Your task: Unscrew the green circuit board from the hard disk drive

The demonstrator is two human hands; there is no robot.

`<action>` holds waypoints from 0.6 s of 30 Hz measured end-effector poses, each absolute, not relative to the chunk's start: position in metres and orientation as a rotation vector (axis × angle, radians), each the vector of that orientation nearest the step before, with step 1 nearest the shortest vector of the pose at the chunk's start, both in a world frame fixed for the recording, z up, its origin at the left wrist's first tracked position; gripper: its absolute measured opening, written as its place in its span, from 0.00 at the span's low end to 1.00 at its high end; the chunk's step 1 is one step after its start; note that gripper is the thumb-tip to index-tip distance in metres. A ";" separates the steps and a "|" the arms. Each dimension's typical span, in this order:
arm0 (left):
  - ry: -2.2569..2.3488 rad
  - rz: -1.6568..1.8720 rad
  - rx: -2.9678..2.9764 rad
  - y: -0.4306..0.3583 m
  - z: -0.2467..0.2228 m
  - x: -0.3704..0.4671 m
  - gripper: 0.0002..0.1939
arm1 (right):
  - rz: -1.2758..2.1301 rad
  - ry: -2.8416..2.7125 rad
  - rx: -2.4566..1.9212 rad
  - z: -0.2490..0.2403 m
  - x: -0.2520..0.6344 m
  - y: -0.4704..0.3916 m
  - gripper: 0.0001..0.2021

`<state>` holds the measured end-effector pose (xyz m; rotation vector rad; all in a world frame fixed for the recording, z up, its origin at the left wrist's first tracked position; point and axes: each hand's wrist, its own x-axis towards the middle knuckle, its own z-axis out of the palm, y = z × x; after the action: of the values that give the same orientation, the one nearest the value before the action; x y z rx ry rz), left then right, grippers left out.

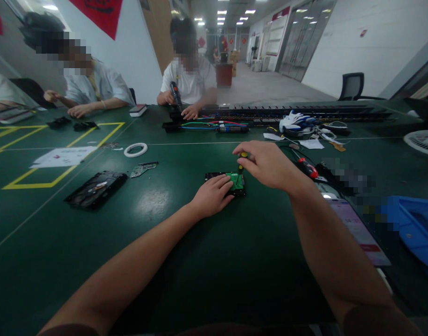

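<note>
A black hard drive with a green circuit board [237, 182] lies on the green table in front of me. My left hand [214, 195] holds it down, fingers stretched across its top and thumb along the near edge, covering much of its left part. Above the board, my right hand [263, 163] is closed around the yellow-and-black handle of a screwdriver [241, 169]. Its shaft points steeply down, with the tip at the board; whether it sits in a screw is too small to tell. Another opened hard drive [96, 189] and a loose circuit board [143, 169] lie to the left.
A white tape ring [136, 150] and a paper sheet [65, 157] lie left. On my right are a red-and-black tool [307, 168], a phone-like screen [357, 228] and a blue bin [417, 228]. Gloves [298, 122] lie farther back. Across the table, a co-worker [189, 81] holds a power screwdriver.
</note>
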<state>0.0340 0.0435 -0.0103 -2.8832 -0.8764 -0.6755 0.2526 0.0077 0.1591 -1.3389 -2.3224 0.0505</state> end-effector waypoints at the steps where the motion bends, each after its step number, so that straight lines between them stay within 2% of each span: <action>1: -0.878 -0.674 -2.884 0.044 -0.010 0.034 0.25 | 0.052 -2.316 -1.352 0.159 0.253 0.007 0.12; 9: -0.877 -0.683 -2.884 0.043 -0.008 0.034 0.25 | 0.043 -2.361 -1.318 0.161 0.249 0.006 0.08; 15: -0.874 -0.676 -2.887 0.043 -0.009 0.034 0.25 | 0.063 -2.329 -1.314 0.159 0.250 0.005 0.12; 18: -0.882 -0.665 -2.893 0.043 -0.009 0.034 0.25 | 0.065 -2.321 -1.354 0.159 0.251 0.004 0.11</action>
<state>0.0340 0.0427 -0.0090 -2.8927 -0.8820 -0.6654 0.2509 0.0038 0.1589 -1.3545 -2.3214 0.0654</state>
